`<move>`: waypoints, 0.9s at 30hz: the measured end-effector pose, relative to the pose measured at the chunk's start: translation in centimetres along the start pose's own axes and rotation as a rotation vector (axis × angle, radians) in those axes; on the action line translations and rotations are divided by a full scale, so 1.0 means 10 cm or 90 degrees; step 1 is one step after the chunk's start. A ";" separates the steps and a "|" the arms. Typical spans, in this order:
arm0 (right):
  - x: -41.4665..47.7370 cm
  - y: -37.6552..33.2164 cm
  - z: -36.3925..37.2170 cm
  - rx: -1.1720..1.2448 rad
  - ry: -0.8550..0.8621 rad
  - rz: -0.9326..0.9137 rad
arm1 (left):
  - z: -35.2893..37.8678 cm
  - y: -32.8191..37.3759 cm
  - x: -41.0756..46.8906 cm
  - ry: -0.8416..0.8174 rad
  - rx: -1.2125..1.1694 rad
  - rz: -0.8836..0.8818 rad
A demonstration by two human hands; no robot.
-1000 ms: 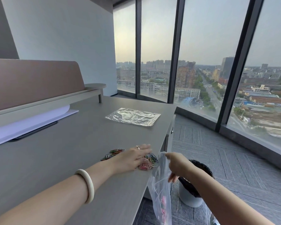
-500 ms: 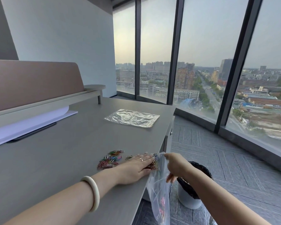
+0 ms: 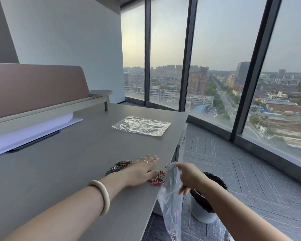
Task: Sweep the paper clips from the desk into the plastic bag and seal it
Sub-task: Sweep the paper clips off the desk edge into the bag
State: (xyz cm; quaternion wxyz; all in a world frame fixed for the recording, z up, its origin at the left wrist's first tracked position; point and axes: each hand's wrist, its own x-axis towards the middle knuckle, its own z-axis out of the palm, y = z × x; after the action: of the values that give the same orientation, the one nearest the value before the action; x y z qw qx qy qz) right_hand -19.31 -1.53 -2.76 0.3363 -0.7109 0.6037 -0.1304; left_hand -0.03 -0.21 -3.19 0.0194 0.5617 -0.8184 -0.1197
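Note:
Coloured paper clips lie on the grey desk (image 3: 59, 171) in two heaps: one (image 3: 119, 166) left of my left hand, another (image 3: 157, 178) at the desk's right edge under my fingers. My left hand (image 3: 142, 168) lies flat, palm down, fingers spread, between the heaps. My right hand (image 3: 189, 176) pinches the top rim of a clear plastic bag (image 3: 171, 204) that hangs just off the desk edge, mouth beside the near heap. A few clips show inside the bag near its bottom.
A second flat clear bag (image 3: 141, 125) lies farther back on the desk. White paper (image 3: 24, 134) sticks out under a low shelf (image 3: 50, 108) on the left. A white bin with a black liner (image 3: 204, 206) stands on the floor below my right arm.
My left hand slid back from the edge toward the middle of the clips, leaving a heap at the edge. The view dropped slightly. The right hand kept the bag at the edge.

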 end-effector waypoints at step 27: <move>-0.14 -0.11 0.02 0.006 -0.008 -0.001 | 0.17 0.05 -0.12 0.036 0.037 -0.010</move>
State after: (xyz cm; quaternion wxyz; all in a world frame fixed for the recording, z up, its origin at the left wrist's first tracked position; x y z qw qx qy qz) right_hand -18.67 -0.11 -1.96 0.3434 -0.7106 0.6004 -0.1291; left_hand -0.32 1.41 -4.59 0.0255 0.5714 -0.8163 -0.0804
